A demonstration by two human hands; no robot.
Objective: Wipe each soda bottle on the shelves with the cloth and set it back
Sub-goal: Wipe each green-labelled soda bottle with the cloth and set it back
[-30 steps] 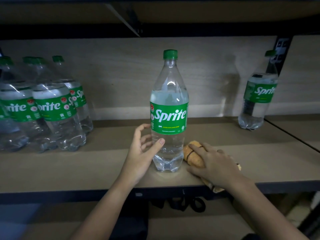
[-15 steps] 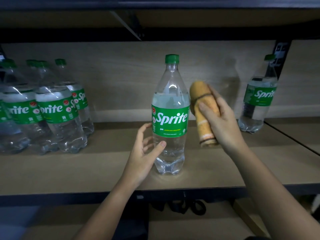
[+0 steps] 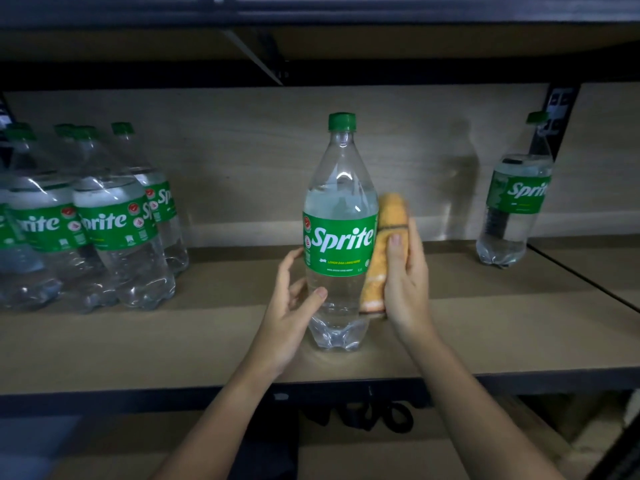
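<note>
Two bottles (image 3: 31,220) cropped left, cloth (image 3: 382,251) half-hidden

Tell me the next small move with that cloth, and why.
Probably rub the cloth down the middle bottle: the right hand holds it rolled against the bottle's right side, and the left hand steadies the bottle upright on the shelf.
</note>
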